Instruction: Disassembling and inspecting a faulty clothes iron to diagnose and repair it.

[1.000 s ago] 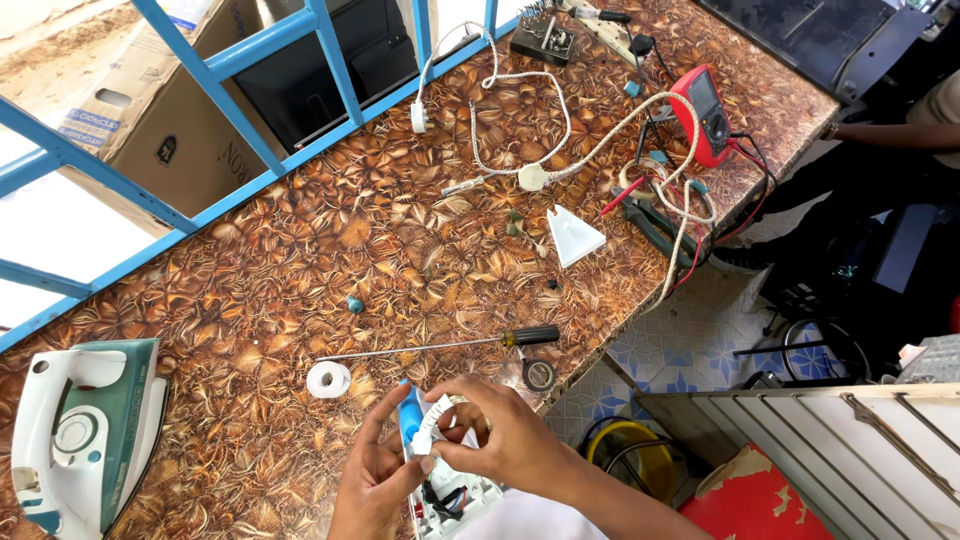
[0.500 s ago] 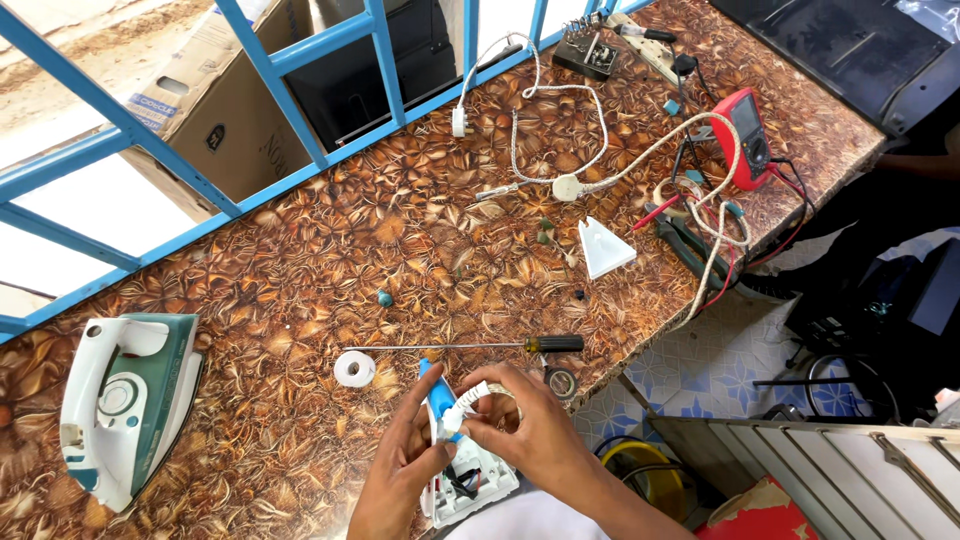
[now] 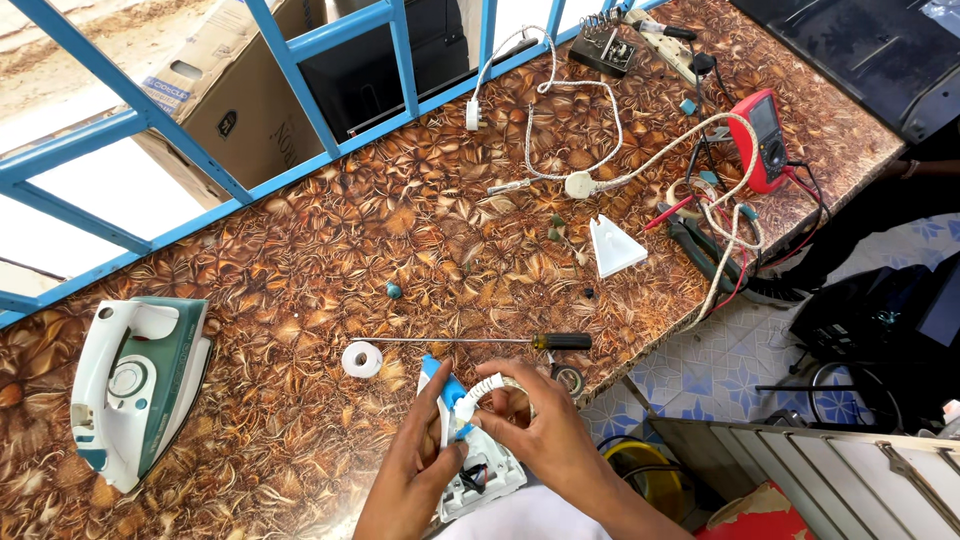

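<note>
Your left hand (image 3: pixel 415 470) and right hand (image 3: pixel 535 440) are both closed on a white and blue housing (image 3: pixel 470 450) at the near edge of the bench (image 3: pixel 300 250), left fingers bracing its side, probably to steady it, while right fingertips pinch the white cord end at its top. Wires show in its open underside. A long screwdriver (image 3: pixel 480 341) and a tape roll (image 3: pixel 361 359) lie just beyond, within reach. An iron (image 3: pixel 135 385) rests well apart at your left.

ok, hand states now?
Left hand: closed on the white and blue iron part.
Right hand: gripping the white cord on that part.
</note>
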